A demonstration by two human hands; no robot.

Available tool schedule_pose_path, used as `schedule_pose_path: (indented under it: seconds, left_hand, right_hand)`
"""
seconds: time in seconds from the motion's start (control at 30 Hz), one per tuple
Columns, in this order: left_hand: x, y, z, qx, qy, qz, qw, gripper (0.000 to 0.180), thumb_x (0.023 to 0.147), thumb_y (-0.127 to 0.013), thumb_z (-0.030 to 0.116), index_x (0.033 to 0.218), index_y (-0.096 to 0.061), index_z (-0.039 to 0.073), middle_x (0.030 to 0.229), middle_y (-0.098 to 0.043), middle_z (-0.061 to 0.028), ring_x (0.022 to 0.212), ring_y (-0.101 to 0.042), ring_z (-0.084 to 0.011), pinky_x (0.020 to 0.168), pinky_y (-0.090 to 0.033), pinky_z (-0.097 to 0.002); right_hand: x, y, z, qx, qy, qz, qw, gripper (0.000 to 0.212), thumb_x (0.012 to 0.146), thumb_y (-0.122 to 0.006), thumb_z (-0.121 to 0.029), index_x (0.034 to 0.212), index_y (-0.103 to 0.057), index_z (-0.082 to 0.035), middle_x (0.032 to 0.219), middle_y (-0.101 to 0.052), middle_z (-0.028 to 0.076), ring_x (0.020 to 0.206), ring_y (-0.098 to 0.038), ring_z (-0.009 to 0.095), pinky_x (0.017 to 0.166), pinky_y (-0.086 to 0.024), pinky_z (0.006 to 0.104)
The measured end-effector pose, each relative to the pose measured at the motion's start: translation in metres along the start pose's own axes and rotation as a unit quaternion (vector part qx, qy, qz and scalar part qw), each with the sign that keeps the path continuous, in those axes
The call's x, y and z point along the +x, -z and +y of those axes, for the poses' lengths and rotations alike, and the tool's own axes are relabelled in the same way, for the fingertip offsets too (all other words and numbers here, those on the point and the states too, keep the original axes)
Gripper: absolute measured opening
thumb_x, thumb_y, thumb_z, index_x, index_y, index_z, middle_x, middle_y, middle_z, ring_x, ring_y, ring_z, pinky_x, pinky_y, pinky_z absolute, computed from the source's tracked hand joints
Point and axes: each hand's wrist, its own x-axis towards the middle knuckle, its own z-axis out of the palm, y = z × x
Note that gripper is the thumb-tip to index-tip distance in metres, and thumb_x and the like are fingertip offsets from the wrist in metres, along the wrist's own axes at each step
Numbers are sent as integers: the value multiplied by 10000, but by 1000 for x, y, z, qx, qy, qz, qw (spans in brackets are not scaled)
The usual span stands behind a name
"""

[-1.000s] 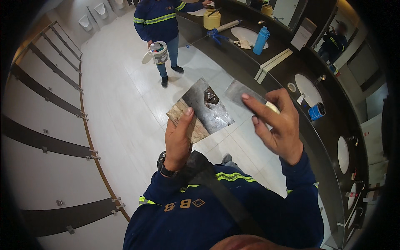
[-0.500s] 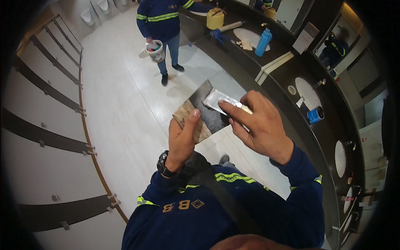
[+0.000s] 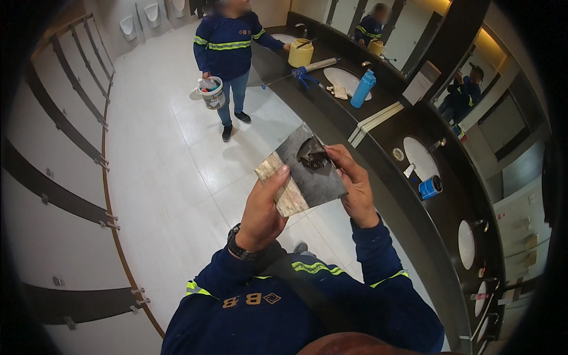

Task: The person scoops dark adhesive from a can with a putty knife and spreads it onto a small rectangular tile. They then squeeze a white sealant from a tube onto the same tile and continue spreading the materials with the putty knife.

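My left hand (image 3: pixel 266 201) is closed on a broad spreader plate (image 3: pixel 316 189). Its thumb presses on the pale, worn strip along one side. The rest of the plate is flat and grey, tilted before my chest. Near its far corner sits a glossy dark smear of paste (image 3: pixel 313 155). My right hand (image 3: pixel 357 186) is closed at the plate's right edge, its fingertips next to the smear. The putty knife in that hand is largely hidden; its blade seems to lie in the dark smear, though I cannot make out its outline.
A dark counter with basins (image 3: pixel 421 155) curves along the right, carrying a blue can (image 3: pixel 430 187), a blue bottle (image 3: pixel 363 89), a caulking gun (image 3: pixel 313 70) and a yellow tub (image 3: pixel 300 53). Ahead, a person (image 3: pixel 228 53) holds a white bucket (image 3: pixel 212 94). Cubicle doors (image 3: pixel 65 171) line the left.
My right hand has drawn back toward the plate's right edge and turned, so the putty knife's bright blade no longer shows. A dark paste smear is now visible. The view has shifted slightly.
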Motion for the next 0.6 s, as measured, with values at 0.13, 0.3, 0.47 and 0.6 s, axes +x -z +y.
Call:
schedule_pose_path:
  seconds: [0.13,0.3,0.47,0.6]
  left_hand:
    - [-2,6,5,60,-15,23,998,421,1030,-456,224,1387,-435,3,1278,-596,-134,1180,-603,-255,1036,-479,-409]
    - [-14,12,8,54,-7,18,998,408,1029,-457,225,1372,-449,5,1274,-597,-133,1169,-606,-259,1026,-482,-407]
    - [-12,25,9,124,-84,22,989,400,1035,-444,226,1360,-454,-6,1283,-590,-133,1170,-605,-254,1023,-484,-402]
    - [-8,28,7,86,-66,77,991,418,1041,-427,247,1370,-448,-11,1301,-580,-131,1179,-599,-246,1034,-476,-406]
  right_hand:
    - [1,9,-5,-105,-9,-36,994,385,974,-527,-116,1350,-597,-67,1207,-561,131,1136,-550,245,998,-423,354]
    - [-12,15,11,-277,-94,-60,954,368,956,-507,-70,1305,-618,-38,1100,-553,118,1034,-560,242,907,-448,316]
    - [-38,27,34,-247,-127,43,960,360,986,-498,-115,1322,-605,-45,1002,-535,80,871,-535,171,819,-449,283]
    - [-48,36,34,-218,-159,112,956,370,993,-497,-153,1345,-598,-96,880,-509,72,834,-506,179,796,-424,298]
